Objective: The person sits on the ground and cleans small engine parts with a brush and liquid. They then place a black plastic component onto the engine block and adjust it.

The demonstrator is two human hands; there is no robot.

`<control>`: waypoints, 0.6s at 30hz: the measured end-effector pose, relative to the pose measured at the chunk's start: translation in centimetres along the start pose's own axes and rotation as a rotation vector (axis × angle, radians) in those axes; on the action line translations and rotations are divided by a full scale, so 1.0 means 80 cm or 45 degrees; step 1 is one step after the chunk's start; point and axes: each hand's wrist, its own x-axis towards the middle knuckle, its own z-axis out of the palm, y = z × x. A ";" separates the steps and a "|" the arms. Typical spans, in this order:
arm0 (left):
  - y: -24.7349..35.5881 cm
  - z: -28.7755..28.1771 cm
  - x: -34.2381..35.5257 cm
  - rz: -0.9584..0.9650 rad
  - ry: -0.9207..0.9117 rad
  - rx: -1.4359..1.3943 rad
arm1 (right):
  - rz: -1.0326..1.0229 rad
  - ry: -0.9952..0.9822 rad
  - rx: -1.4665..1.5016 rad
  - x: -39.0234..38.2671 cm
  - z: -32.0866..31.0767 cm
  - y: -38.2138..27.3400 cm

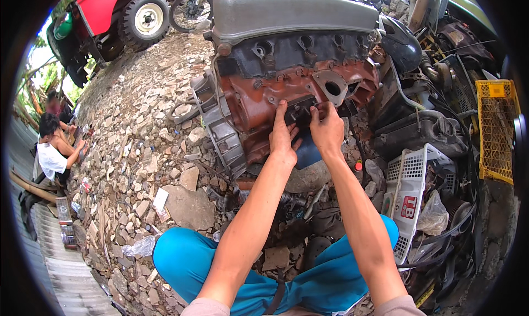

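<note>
A large engine with a red-brown block (pixel 248 98) and a grey valve cover (pixel 292 15) stands in front of me. Low on its side is a dark metal part (pixel 300 111). My left hand (pixel 282 137) grips the left end of this part, one finger pointing up along it and others curled below. My right hand (pixel 329 130) is closed at the part's right end, thumb and fingers pinched together; whatever sits between them is too small to make out. Just above the right hand is a flange (pixel 332 88) with a round opening.
Stones and rubble (pixel 138 134) cover the ground. To the right are a white plastic crate (pixel 405 206), a yellow crate (pixel 496 128) and heaped vehicle parts (pixel 424 134). A red vehicle (pixel 110 10) stands behind at left. Two people (pixel 55 150) sit at far left.
</note>
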 end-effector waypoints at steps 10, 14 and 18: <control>0.002 -0.001 -0.002 -0.015 -0.030 0.023 | -0.068 -0.068 -0.078 0.003 -0.010 -0.010; 0.003 -0.003 -0.004 -0.007 -0.053 0.062 | 0.074 -0.154 -0.174 0.013 -0.009 -0.005; 0.005 -0.003 -0.004 -0.015 -0.051 0.067 | 0.052 -0.096 -0.143 0.009 -0.008 -0.011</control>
